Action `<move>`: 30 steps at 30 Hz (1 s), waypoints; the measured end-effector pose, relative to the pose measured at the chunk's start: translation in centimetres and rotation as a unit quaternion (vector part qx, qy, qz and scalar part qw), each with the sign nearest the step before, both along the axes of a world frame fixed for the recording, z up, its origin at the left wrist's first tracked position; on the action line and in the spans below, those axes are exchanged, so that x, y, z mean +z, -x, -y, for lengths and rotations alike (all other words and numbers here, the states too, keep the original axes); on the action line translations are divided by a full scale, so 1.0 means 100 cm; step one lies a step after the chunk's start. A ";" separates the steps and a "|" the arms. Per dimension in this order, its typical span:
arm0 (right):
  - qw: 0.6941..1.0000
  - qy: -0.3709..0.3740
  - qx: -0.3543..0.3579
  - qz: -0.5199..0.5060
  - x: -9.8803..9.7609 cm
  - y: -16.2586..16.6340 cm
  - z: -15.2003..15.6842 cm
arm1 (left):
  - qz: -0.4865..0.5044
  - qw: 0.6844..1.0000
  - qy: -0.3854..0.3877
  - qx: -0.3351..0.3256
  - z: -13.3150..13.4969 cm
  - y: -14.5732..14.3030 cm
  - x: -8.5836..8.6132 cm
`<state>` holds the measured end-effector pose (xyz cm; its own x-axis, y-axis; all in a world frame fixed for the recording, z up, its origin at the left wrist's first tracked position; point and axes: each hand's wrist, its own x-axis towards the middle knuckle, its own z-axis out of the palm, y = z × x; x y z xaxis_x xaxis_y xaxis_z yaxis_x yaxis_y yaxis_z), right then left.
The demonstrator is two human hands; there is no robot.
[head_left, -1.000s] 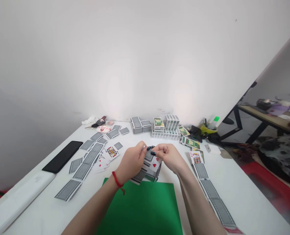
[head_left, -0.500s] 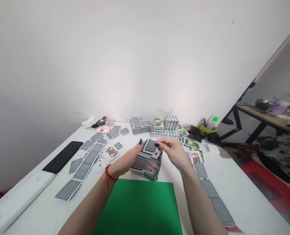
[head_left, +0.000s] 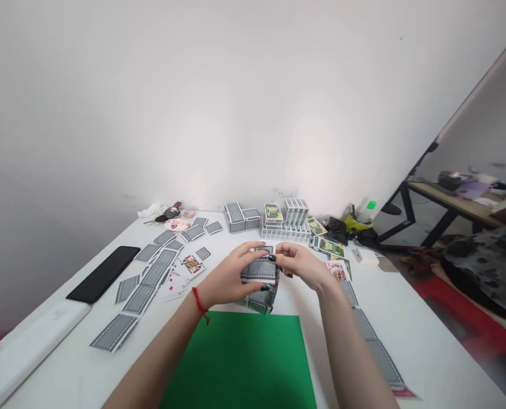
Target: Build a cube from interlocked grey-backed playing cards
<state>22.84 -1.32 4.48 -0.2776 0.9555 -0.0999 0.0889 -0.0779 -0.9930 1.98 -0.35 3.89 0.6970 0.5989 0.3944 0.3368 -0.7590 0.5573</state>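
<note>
A box-shaped block covered in grey-backed playing cards (head_left: 257,271) stands between my hands, just beyond a green sheet (head_left: 244,363). Across its left side and top lies my left hand (head_left: 231,275), the thumb on the near part and the fingers curved over the far edge, gripping it. My right hand (head_left: 298,262) is at the block's upper right edge, its fingers pinched on a card there. The right fingertips partly hide that card. A red string circles my left wrist.
Loose cards (head_left: 153,278) lie at left near a black phone (head_left: 103,274) and a long white device (head_left: 40,346). More cards (head_left: 383,360) line the right. Behind are a grey card block (head_left: 241,218), green card boxes (head_left: 285,227) and a yellow holder (head_left: 357,221). Another person sits at far right.
The card with a red heart is no longer seen face-on. My left hand has shifted from the card's left edge to spread over the block, its thumb now on the near part.
</note>
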 end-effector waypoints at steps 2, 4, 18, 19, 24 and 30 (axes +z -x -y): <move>1.000 -0.001 0.022 0.012 -0.001 -0.004 -0.001 | 0.000 1.000 0.005 -0.020 -0.003 0.002 -0.001; 0.998 0.003 0.036 0.042 -0.002 -0.008 -0.001 | -0.004 0.999 0.014 -0.029 -0.005 0.003 -0.002; 0.990 0.095 0.097 0.030 -0.018 -0.003 -0.006 | -0.082 0.994 0.051 -0.044 -0.008 0.009 0.003; 0.990 0.102 0.092 0.022 -0.018 -0.003 -0.006 | -0.083 0.994 0.051 -0.047 -0.008 0.009 0.003; 0.989 0.114 0.098 0.014 -0.021 -0.006 -0.007 | -0.081 0.994 0.056 -0.053 -0.008 0.004 -0.003; 0.988 0.119 0.099 0.029 -0.023 -0.006 -0.008 | -0.095 0.992 0.062 -0.051 -0.009 0.003 -0.005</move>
